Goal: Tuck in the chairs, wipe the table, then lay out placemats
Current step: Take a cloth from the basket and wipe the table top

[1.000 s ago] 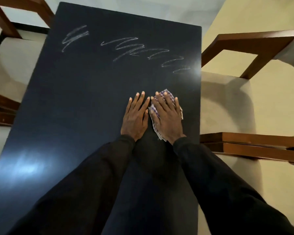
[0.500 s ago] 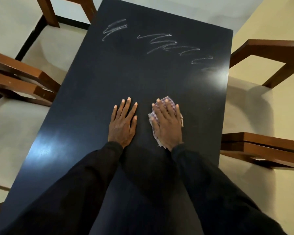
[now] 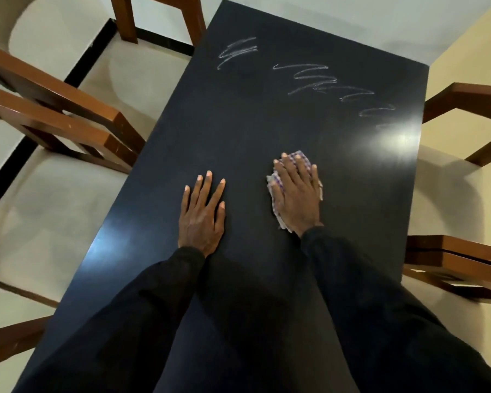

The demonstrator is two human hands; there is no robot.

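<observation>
Grips first: right grip (image 3: 296, 194) spread flat, palm down, on top of a crumpled checked cloth (image 3: 298, 154), fingers straight and close together, nothing curled round it, just pressing it onto the black bench (image 3: 267, 129). Bit of cloth poking out past the fingertips and along the thumb side, rest hidden under the palm. Sitting a little right of the bench's middle line, roughly halfway along. Left grip (image 3: 203, 214) open too, palm flat on bare bench just beside the right one, fingers fanned out slightly, holding nothing and not touching the cloth. Both wrists pretty straight, both arms in black sleeves (image 3: 380, 307) reaching forward from the bottom edge, roughly parallel. White chalk scribbles (image 3: 318, 80) across the far end of the bench, well apart from the cloth, plus a bright glare spot (image 3: 394, 137) near the right edge. Wooden chairs (image 3: 68, 114) with pale seats along both long sides, backs up close by the bench edges, one more at the far left corner.
</observation>
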